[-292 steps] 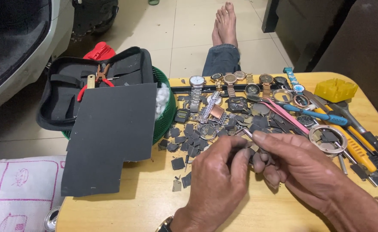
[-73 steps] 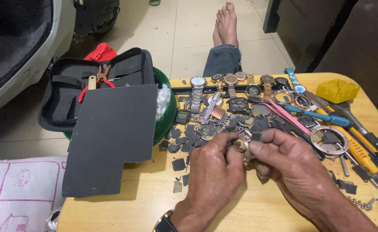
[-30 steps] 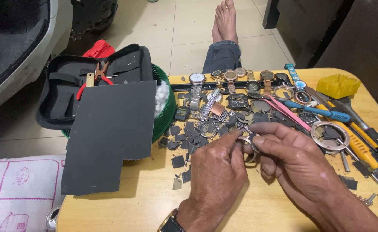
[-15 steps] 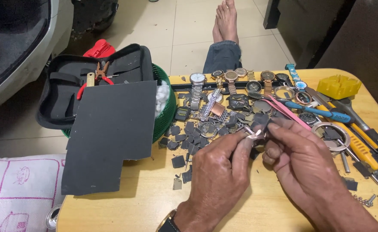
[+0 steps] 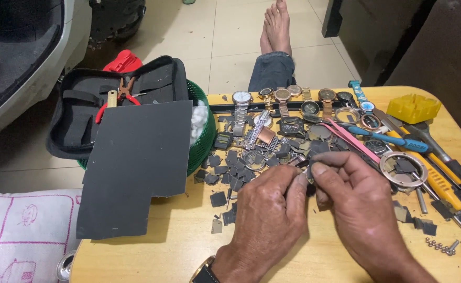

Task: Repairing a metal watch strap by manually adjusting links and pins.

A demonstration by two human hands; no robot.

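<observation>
Head view: left hand point(image 5: 270, 207) and right hand point(image 5: 353, 196) meet over wooden table point(image 5: 178, 241), fingertips pinched together on small metal part point(image 5: 308, 170) (too small to identify, mostly hidden by fingers). Part sits between both thumbs, just above table, near pile of dark grey scraps point(image 5: 230, 170). Row of watches point(image 5: 283, 97) behind hands. Grey sheet point(image 5: 131, 162) left of hands, overlapping green basket point(image 5: 204, 141). Yellow-handled tools point(image 5: 440, 178) at right. 2 bare feet point(image 5: 277, 23) on floor beyond table.
</observation>
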